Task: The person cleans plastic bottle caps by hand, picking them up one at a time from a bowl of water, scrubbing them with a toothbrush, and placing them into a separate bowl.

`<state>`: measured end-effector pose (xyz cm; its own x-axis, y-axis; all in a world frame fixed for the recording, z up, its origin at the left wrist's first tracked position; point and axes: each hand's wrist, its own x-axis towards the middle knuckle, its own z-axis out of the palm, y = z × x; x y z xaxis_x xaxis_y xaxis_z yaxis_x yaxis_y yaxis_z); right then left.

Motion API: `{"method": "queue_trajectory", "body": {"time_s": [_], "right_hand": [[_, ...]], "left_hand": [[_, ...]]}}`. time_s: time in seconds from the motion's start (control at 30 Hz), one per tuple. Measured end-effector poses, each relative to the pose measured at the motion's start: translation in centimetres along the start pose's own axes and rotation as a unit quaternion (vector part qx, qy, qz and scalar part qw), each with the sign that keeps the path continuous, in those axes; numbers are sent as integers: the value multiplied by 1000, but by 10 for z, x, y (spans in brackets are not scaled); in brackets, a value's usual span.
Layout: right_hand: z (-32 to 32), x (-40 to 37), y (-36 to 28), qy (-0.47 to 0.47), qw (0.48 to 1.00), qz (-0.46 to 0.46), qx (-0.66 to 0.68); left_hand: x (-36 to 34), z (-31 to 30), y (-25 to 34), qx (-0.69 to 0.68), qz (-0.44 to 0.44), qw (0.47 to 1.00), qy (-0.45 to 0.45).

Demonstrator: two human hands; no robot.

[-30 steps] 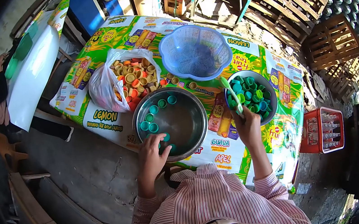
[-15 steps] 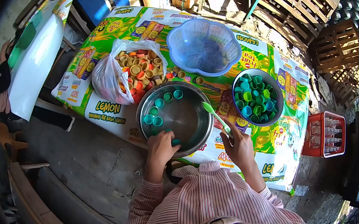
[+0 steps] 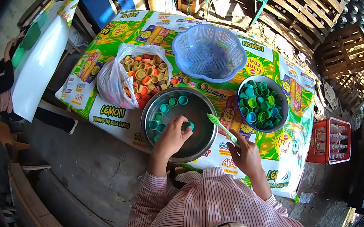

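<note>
My left hand (image 3: 171,138) is over the steel basin (image 3: 203,136), its thumb and fingers closed on a teal bottle cap (image 3: 188,126). Several other green and blue caps (image 3: 164,108) lie along the basin's left and far sides. To the right of the basin, my right hand (image 3: 247,155) grips a green toothbrush (image 3: 223,129) by its handle, bristle end pointing up toward the basin's rim. Beyond that hand, a bowl (image 3: 287,105) holds a heap of green and blue caps (image 3: 261,104).
A plastic bag (image 3: 113,83) full of yellow, orange and red caps sits behind the basin, beside a blue perforated basket (image 3: 209,55). The printed tablecloth (image 3: 113,112) covers the table. A red crate (image 3: 328,141) stands at right; another person (image 3: 2,89) is at far left.
My left hand has lifted from the basin's near side toward its middle, bringing the teal cap up with it. My right hand stays almost in place with the toothbrush.
</note>
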<state>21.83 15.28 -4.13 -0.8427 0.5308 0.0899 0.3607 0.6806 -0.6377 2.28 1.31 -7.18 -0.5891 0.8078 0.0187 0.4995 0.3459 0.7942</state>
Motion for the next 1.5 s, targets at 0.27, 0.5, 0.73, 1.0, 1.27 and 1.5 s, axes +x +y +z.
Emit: {"method": "queue_trajectory", "body": {"time_s": [0.27, 0.5, 0.73, 1.0, 1.27, 1.5], "right_hand": [[3, 5, -20, -27, 998, 32, 38], [23, 11, -25, -11, 997, -54, 45], [23, 10, -26, 6, 995, -53, 83], [-2, 6, -55, -20, 986, -16, 167], [-2, 0, -63, 18, 979, -119, 164], [6, 3, -61, 18, 978, -100, 180]], "left_hand": [[22, 7, -28, -532, -84, 842, -27], [14, 10, -19, -627, -113, 769, -57], [3, 0, -11, -675, -24, 733, -81], [-6, -11, 13, -628, 37, 777, -23], [-8, -21, 24, -546, 121, 828, 41], [-8, -18, 40, -487, 180, 849, 95]]}}
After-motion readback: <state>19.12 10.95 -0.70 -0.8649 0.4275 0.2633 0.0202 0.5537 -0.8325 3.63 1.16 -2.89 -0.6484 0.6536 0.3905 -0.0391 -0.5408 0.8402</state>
